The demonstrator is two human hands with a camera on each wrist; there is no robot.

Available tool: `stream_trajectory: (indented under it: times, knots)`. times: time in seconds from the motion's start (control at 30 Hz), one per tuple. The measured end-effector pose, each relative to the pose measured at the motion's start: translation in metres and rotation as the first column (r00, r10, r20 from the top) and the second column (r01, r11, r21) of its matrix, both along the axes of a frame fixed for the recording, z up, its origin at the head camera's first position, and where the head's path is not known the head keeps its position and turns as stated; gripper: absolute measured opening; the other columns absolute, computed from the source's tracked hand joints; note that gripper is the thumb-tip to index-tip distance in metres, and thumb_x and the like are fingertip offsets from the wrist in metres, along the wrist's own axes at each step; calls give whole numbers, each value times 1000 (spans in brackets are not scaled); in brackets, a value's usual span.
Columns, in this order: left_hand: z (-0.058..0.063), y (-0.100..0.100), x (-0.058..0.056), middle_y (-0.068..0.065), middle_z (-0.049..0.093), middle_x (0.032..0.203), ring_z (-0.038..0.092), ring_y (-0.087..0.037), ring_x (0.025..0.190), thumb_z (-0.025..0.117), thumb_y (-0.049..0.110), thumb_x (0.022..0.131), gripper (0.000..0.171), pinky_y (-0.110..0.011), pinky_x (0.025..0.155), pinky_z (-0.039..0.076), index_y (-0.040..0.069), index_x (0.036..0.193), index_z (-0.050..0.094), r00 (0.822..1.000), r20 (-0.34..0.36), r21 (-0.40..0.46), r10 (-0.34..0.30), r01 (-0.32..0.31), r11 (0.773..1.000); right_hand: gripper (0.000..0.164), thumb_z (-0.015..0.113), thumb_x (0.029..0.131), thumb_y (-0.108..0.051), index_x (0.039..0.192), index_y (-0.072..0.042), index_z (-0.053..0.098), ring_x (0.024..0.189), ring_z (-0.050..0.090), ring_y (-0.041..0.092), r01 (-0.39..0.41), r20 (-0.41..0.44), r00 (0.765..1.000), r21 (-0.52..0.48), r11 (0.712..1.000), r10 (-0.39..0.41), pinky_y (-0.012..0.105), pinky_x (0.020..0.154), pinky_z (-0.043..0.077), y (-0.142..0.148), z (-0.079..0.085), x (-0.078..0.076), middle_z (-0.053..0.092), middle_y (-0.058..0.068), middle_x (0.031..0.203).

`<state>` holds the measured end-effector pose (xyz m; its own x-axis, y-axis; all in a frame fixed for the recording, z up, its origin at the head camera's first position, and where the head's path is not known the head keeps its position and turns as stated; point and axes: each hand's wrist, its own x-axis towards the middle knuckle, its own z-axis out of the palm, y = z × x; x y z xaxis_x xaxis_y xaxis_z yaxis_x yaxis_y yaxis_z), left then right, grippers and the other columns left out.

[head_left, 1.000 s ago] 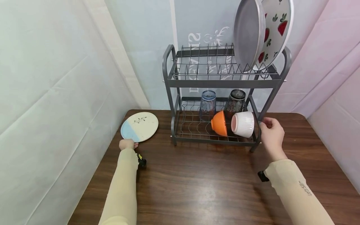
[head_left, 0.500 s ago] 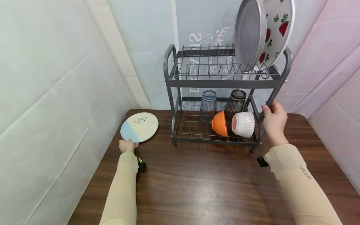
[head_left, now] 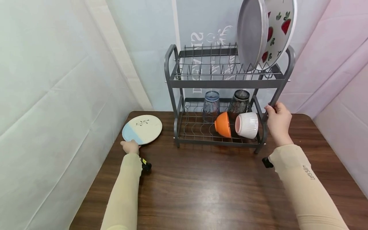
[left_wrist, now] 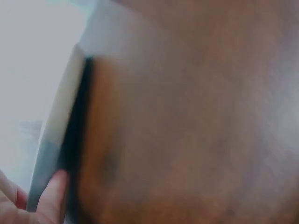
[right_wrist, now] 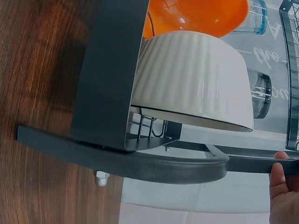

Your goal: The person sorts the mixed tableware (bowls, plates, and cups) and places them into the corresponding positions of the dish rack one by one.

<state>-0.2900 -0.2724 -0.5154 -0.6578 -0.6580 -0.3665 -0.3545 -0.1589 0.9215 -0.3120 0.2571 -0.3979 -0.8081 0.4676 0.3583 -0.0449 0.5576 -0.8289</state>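
Note:
A round plate (head_left: 146,127), cream with a light-blue section and a leaf sprig, lies at the left of the table. My left hand (head_left: 130,147) pinches its near rim; in the left wrist view one finger (left_wrist: 53,193) shows beneath the plate's edge (left_wrist: 65,107). On the right, my right hand (head_left: 279,123) holds the side post of a dark grey two-tier dish rack (head_left: 227,84). Its fingertips (right_wrist: 279,172) are on the post in the right wrist view. Close to that hand, a white ribbed bowl (head_left: 248,125) rests on its side on the lower tier.
Beside the white bowl is an orange bowl (head_left: 222,125), with a blue glass (head_left: 211,107) and a dark glass (head_left: 239,105) upside down behind. A grey round pan (head_left: 252,35) and a strawberry-patterned plate (head_left: 283,41) stand on the upper tier. White sheets (head_left: 57,105) enclose the brown table (head_left: 195,182).
My right hand has moved up along the rack's side and its fingers now hold the post higher. The left hand stays at the plate's near rim.

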Motion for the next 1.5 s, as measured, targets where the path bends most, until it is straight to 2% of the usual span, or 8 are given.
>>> stream_trajectory:
  times: [0.07,0.2,0.43,0.7,0.83,1.03,1.23,1.5]
  knots:
    - [7,2,-1,-19,24,140,54,-28,95,29,12,94,57,-32,69,52,10,140,-3,999,-40,80,19,-16,997,24,50,89,-26,98,-7,60,64,46,-6,2,-1,1000,-2,1000,-2,7,58,37,1,0,-1,60,-8,83]
    - [18,4,-2,-12,9,147,45,-25,119,23,11,93,57,-30,80,50,11,140,-10,996,-90,242,9,13,970,23,52,88,-24,98,-6,61,64,47,-7,1,-11,1000,-12,1000,-1,6,58,37,2,0,-2,60,-11,81]
    - [34,12,0,-15,13,144,36,-23,125,20,3,88,63,-32,93,41,15,139,-15,968,-248,498,-31,156,853,21,53,87,-23,97,-6,62,63,47,-7,11,-24,1000,7,1000,-11,6,57,38,3,-2,-3,62,-4,85]
    - [31,20,9,-10,13,146,36,-20,125,18,2,87,63,-34,95,40,20,141,-11,948,-315,606,53,158,779,23,51,88,-24,98,-6,61,64,46,-5,-1,-26,1000,39,999,2,7,56,37,1,-1,-1,63,4,89]
    - [25,22,15,-11,18,144,38,-20,124,19,2,87,61,-33,93,42,18,142,-5,938,-342,609,61,172,775,23,50,89,-24,98,-6,61,64,45,-5,-1,-29,1000,45,999,2,7,56,36,0,-1,0,63,6,90]
    - [24,26,28,-12,20,142,36,-23,125,20,-2,86,59,-36,92,42,15,140,4,904,-424,568,50,222,793,22,50,89,-23,97,-6,61,65,45,-4,6,-39,999,36,999,-5,7,56,36,-1,-3,-1,63,5,90]
    - [32,28,42,-10,29,133,39,-22,122,20,-4,86,54,-34,83,48,12,137,10,887,-460,553,36,254,793,23,49,89,-25,97,-6,61,65,45,-4,9,-36,999,51,999,-7,7,57,35,-1,-3,-1,64,8,92]
    - [51,36,58,-9,40,115,60,-17,91,22,-4,86,42,-31,67,53,8,126,23,864,-502,536,35,279,797,23,49,90,-25,97,-6,61,63,44,-7,15,-42,999,61,998,-12,7,57,35,-1,-2,1,65,10,94]
